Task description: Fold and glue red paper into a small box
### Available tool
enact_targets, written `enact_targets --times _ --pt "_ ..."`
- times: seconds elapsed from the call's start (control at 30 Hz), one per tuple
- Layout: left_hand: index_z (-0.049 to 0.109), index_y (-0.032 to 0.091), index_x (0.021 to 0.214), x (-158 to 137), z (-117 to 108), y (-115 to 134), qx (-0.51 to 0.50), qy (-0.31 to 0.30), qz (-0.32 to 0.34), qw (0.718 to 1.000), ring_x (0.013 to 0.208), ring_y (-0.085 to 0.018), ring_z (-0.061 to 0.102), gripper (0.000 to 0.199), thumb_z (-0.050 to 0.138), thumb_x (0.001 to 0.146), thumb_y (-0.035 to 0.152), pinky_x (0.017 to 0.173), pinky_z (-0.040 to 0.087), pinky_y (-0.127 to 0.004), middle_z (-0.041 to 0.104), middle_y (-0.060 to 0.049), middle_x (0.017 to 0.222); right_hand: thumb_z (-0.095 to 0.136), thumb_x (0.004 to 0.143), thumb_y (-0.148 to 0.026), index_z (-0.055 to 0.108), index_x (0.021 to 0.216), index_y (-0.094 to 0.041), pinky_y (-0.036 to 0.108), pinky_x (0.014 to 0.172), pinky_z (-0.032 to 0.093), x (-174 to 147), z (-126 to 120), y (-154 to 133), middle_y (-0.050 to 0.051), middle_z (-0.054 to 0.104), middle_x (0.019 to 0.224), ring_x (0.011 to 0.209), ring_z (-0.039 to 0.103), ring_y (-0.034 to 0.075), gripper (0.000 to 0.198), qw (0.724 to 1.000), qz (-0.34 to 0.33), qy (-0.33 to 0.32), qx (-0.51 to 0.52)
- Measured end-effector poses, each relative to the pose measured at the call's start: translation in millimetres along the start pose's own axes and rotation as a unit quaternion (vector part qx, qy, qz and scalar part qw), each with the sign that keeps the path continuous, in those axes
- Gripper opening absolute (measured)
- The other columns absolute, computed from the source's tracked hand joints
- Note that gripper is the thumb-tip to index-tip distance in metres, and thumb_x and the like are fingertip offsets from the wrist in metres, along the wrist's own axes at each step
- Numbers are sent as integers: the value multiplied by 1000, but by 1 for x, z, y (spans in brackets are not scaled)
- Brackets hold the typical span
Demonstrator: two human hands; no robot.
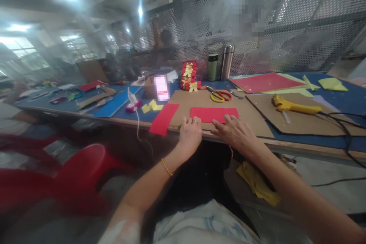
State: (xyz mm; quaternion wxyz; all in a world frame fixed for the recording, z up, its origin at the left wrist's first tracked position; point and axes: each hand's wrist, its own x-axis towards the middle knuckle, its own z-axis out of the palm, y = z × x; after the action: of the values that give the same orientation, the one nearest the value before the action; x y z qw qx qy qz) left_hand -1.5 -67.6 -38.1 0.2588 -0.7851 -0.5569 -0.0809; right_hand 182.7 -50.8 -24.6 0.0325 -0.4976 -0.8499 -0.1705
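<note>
A red rectangular strip [211,113], felt or paper, lies on a brown cardboard sheet [183,99] at the table's near edge. My left hand [190,133] is closed at its near left corner, fingers curled, with rings on them. Along the near edge further right, my right hand [234,129] grips the strip with bent fingers; its fingertips rest on the red surface. Left of them a second red strip [165,119] hangs partly over the table edge. Just beyond the strip lie scissors [219,95] with yellow and red handles.
A yellow hot glue gun [297,106] rests on cardboard at right, its black cable trailing off. A phone [161,87], a red item with yellow flowers [189,76], a green flask [212,67] and a steel flask [227,63] stand behind. A red chair [82,167] is at left.
</note>
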Motion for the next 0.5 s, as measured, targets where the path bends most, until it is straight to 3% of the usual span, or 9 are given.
enact_targets --times 0.23,0.5 --pt "64 1 125 -1 4 0 -2 5 -12 1000 100 -26 68 35 43 97 4 100 45 -44 70 -19 112 43 105 -46 67 127 -22 33 75 37 1 6 1 18 66 105 96 64 28 40 1000 -2 14 -4" --pt "68 3 120 1 0 -1 7 -2 4 1000 113 -29 65 34 44 96 5 105 44 -47 70 -19 113 47 104 -45 68 125 -21 34 76 39 1 5 1 18 66 106 96 65 29 38 1000 -9 9 -3"
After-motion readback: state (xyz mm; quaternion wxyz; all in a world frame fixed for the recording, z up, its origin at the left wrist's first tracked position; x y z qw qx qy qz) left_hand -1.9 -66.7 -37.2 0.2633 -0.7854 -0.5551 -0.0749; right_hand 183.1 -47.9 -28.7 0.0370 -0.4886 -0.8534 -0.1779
